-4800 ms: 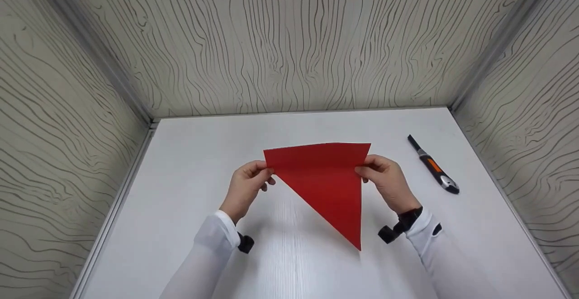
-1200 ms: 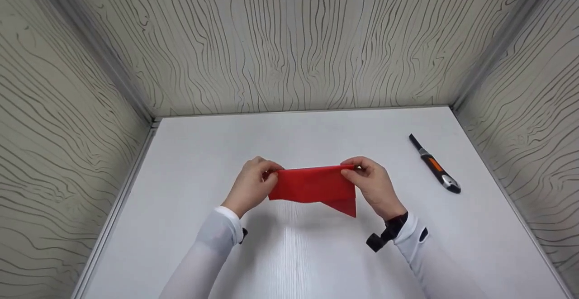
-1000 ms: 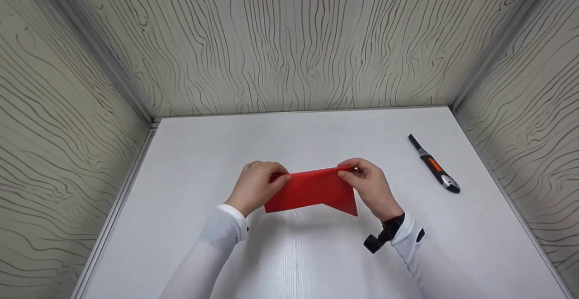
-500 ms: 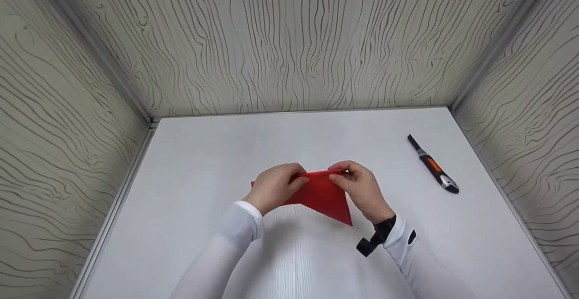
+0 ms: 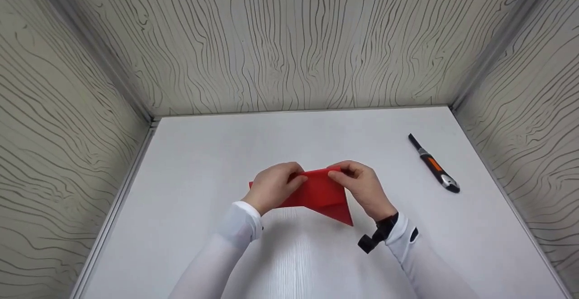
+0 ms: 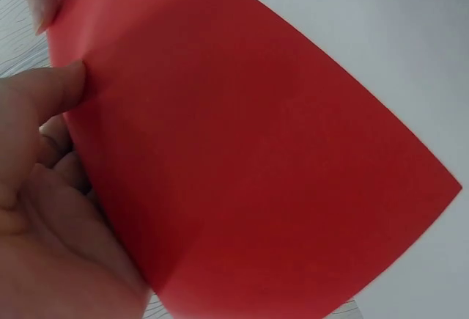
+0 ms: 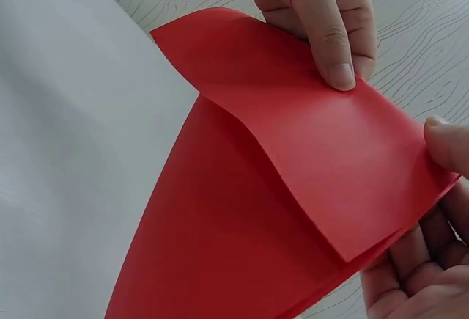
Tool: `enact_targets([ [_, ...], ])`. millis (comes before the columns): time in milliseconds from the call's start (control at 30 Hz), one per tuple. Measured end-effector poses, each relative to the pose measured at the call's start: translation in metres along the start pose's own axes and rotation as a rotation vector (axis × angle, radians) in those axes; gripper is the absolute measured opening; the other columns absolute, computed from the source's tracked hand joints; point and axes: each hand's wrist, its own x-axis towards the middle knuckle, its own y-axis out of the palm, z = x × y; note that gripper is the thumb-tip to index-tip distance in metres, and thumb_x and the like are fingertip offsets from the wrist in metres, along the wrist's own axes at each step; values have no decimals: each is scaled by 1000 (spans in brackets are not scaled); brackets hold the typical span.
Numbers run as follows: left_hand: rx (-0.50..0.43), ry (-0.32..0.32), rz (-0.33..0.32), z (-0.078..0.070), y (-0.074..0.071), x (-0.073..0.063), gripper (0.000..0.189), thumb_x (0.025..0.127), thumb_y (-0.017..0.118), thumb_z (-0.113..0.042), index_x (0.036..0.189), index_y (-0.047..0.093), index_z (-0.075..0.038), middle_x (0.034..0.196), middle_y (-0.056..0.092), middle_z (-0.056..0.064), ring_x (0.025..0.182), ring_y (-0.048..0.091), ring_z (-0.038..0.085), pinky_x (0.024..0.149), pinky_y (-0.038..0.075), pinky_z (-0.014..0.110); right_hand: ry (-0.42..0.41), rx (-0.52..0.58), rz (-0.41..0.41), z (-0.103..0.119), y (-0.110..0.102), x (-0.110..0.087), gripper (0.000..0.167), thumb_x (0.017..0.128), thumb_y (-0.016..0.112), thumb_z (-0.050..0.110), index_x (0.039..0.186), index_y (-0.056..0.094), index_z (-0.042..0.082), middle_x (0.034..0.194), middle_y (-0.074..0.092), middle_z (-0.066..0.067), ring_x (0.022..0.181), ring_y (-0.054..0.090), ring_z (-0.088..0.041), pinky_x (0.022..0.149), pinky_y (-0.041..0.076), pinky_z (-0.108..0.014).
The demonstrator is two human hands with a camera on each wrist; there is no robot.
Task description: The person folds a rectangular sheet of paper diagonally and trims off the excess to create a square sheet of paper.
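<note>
A sheet of red paper [image 5: 322,189], folded over along its far edge, is held up above the white table by both hands. My left hand [image 5: 275,185] pinches the fold near its middle, thumb on the near side, and covers part of the paper's left side. At the right end of the fold my right hand [image 5: 364,186] pinches the paper between thumb and fingers. In the right wrist view the folded-over flap [image 7: 322,158] lies across the larger layer, its loose edge lifted and wavy. A pointed corner of the paper hangs down at the right.
A black utility knife [image 5: 435,165] with an orange inlay lies on the right side of the white table [image 5: 217,149]. Wood-patterned panels [image 5: 289,41] enclose the table at the back and both sides.
The paper, earlier spread as a large triangular shape, has been folded over at its far edge. My left hand has slid inward along the fold towards my right hand.
</note>
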Motion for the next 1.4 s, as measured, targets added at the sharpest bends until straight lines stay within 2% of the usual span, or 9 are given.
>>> enact_targets([
  [200, 13, 9, -6, 0, -2, -1, 8, 100, 68, -30, 104, 72, -23, 89, 66, -14, 81, 62, 7, 77, 53, 29, -38, 5, -43, 0, 0, 1, 25, 94, 77, 26, 104, 74, 3, 100, 70, -15, 96, 63, -32, 89, 54, -38],
  [533, 23, -23, 18, 1, -2, -1, 9, 100, 67, -30, 106, 71, -24, 89, 65, -15, 80, 62, 8, 77, 54, 30, -93, 0, -44, 1, 6, -1, 17, 101, 67, 20, 99, 71, 3, 96, 67, -17, 94, 62, -33, 90, 51, -42],
  [767, 12, 23, 0, 1, 4, 3, 13, 100, 67, -32, 111, 73, -26, 91, 66, -16, 79, 62, 6, 79, 54, 28, -99, 18, -58, -3, 12, 1, 16, 102, 65, 18, 99, 70, 3, 97, 67, -16, 93, 62, -31, 88, 51, -40],
  [1000, -1, 79, -26, -9, 15, 13, 15, 102, 64, -33, 112, 72, -25, 93, 66, -14, 80, 61, 6, 81, 54, 27, -120, 9, -57, -7, 21, 0, 14, 102, 66, 21, 100, 73, 9, 98, 69, -14, 95, 63, -32, 85, 54, -36],
  [1133, -4, 88, -28, -13, 22, 15, 15, 103, 61, -34, 113, 69, -25, 92, 65, -14, 78, 60, 6, 79, 54, 26, -112, -6, -76, -7, 25, -2, 14, 101, 67, 24, 100, 74, 13, 99, 69, -11, 95, 62, -32, 83, 53, -35],
  [1267, 18, 96, -25, -13, 25, 16, 11, 104, 60, -33, 110, 66, -26, 89, 64, -14, 76, 60, 6, 77, 54, 25, -119, -25, -82, -8, 26, -3, 15, 101, 68, 26, 98, 74, 13, 97, 70, -10, 94, 62, -31, 82, 53, -35],
  [1400, 52, 116, -23, -14, 25, 15, 7, 104, 60, -32, 104, 64, -26, 85, 62, -14, 74, 59, 5, 76, 54, 25, -126, -22, -55, -9, 25, -4, 16, 100, 69, 26, 99, 73, 10, 97, 70, -11, 94, 63, -31, 83, 53, -34],
])
